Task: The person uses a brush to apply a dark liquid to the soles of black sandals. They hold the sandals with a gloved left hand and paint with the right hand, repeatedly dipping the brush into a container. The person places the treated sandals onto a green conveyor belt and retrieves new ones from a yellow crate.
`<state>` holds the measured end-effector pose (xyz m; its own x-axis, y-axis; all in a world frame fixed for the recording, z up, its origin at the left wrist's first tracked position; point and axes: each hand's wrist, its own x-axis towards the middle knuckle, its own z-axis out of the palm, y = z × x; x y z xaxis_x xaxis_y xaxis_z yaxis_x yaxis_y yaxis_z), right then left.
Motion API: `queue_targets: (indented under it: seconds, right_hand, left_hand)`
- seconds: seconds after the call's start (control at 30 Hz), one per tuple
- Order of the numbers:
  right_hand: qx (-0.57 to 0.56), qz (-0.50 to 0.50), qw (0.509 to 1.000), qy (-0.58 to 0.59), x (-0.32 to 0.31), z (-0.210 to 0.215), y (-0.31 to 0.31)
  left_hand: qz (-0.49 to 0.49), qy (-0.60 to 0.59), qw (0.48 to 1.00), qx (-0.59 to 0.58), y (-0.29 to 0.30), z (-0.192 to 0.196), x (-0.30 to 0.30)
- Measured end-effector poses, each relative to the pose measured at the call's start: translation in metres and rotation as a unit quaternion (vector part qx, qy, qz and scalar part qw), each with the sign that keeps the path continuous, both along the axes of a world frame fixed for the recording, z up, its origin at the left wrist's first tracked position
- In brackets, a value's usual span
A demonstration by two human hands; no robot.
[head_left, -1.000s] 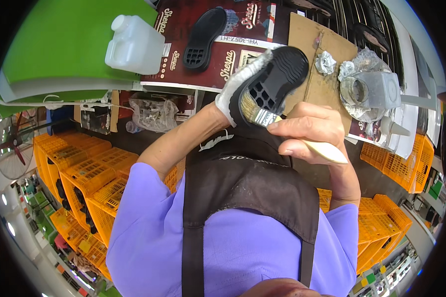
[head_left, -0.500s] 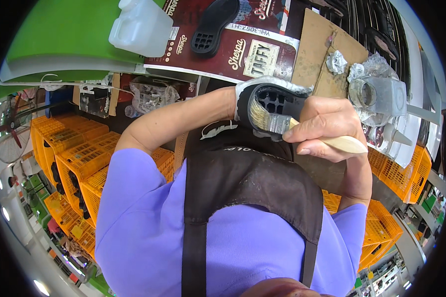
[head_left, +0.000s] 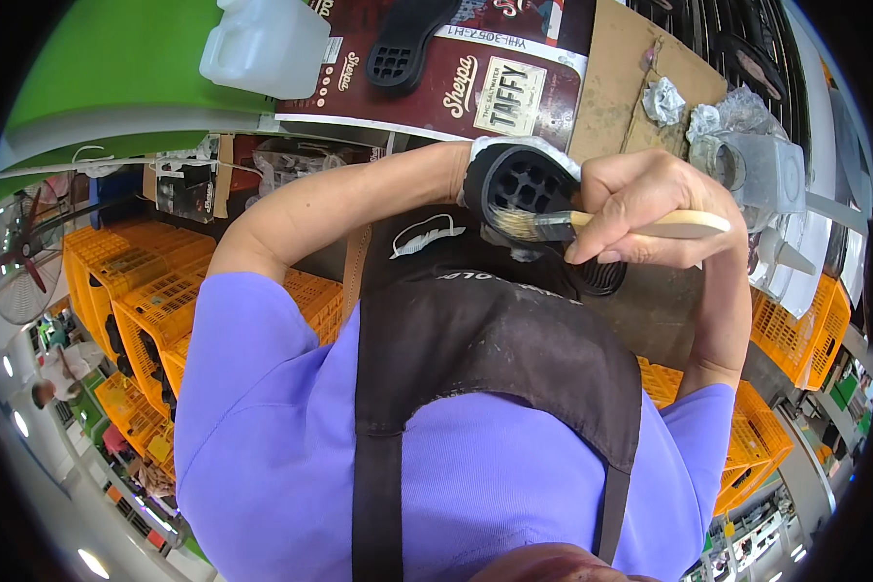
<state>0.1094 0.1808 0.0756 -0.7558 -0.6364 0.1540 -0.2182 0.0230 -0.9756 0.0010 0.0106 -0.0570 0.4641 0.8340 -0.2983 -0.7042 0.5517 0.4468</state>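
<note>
Head view: right hand (head_left: 650, 209) is closed around the pale wooden handle of a paintbrush (head_left: 592, 225), bristles laid against the black shoe sole (head_left: 529, 189) — angled so the tip reaches into the tread holes, I'd guess. Left hand (head_left: 475, 175) is mostly hidden behind the sole, seemingly gripping it with the tread tipped toward the brush. Sole looks black and chunky with a whitish edge, just below the dark red printed cardboard (head_left: 475, 82) — a second sole (head_left: 407, 39) lies on that.

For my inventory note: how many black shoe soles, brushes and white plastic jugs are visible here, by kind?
Black shoe soles: 2, one at the left hand, one on the printed board
Brushes: 1, in the right hand
White jugs: 1
Total: 4
</note>
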Motion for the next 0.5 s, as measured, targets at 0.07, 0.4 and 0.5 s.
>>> queue_targets:
  seconds: [0.07, 0.4, 0.5]
  right_hand:
    - [0.0, 0.017, 1.0, -0.022, -0.001, -0.002, 0.003]
    - [0.092, 0.024, 0.992, -0.077, 0.02, 0.009, 0.021]
    - [0.154, -0.058, 0.986, -0.031, 0.038, 0.019, 0.037]
  left_hand:
    - [-0.002, -0.003, 0.999, -0.036, 0.0, -0.008, 0.002]
    - [0.027, 0.053, 0.994, -0.093, 0.004, 0.035, -0.006]
    - [0.093, -0.074, 0.979, -0.167, 0.001, 0.044, -0.013]
